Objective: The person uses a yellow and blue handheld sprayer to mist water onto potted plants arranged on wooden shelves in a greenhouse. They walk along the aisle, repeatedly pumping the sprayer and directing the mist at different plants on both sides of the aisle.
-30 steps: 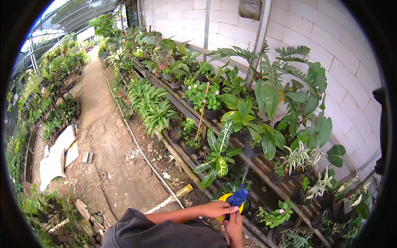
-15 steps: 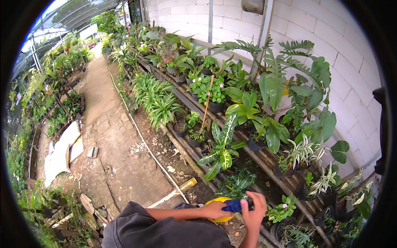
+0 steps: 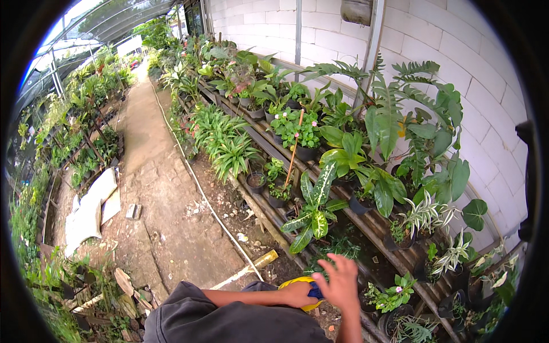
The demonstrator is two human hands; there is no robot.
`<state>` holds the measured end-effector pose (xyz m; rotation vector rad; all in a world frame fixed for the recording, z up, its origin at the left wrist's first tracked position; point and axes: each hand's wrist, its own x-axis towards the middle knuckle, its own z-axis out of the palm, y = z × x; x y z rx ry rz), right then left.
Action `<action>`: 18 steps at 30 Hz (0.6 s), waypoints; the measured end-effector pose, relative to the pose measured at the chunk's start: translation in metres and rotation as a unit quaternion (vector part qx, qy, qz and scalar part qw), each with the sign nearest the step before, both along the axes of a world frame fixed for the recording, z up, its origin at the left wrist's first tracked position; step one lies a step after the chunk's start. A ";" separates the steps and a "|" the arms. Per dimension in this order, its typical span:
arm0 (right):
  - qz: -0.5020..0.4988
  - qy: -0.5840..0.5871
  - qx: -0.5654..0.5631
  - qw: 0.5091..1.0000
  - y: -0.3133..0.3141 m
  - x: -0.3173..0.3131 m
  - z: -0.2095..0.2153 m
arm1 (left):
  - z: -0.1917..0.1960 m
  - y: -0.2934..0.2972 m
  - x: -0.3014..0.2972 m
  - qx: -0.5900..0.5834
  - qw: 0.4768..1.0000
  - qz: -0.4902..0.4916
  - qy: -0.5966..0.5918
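Note:
My left hand (image 3: pixel 296 295) is closed on a rounded yellow container with a dark blue top (image 3: pixel 314 290), held close in front of my body. Most of its yellow body is hidden behind my hand and dark shirt. Just right of it, my right hand (image 3: pixel 341 281) is raised with its fingers spread, nothing in it; its fingers partly cover the blue top. Beyond the hands stands a dark green fern-like plant (image 3: pixel 342 248). A potted plant with pale-patterned leaves (image 3: pixel 313 211) sits a little farther off. Right of my right hand is a pink-flowered potted plant (image 3: pixel 394 294).
Tiered racks (image 3: pixel 409 260) of potted plants run along a white block wall (image 3: pixel 480 86). A pale hose (image 3: pixel 200 188) lies along the dirt path (image 3: pixel 166 200). Near it are a wooden plank (image 3: pixel 251 267), a white sack (image 3: pixel 88 214) and a small block (image 3: pixel 134 211).
My right hand has spread its fingers and shifted slightly left and up, over the blue top. My left hand keeps its hold. The whole view has shifted a little.

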<state>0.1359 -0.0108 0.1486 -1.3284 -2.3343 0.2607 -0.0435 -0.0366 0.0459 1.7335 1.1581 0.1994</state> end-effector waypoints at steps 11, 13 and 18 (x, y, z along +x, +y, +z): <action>-0.024 0.483 -0.052 0.874 0.007 0.049 0.047 | 0.007 0.013 -0.004 -0.021 0.999 -0.005 0.024; -0.048 0.305 0.046 0.950 0.020 0.043 0.067 | 0.004 0.012 -0.003 -0.012 1.000 -0.013 0.018; -0.050 0.111 0.026 0.992 0.023 -0.022 -0.046 | -0.014 0.016 -0.005 -0.032 0.997 0.049 0.042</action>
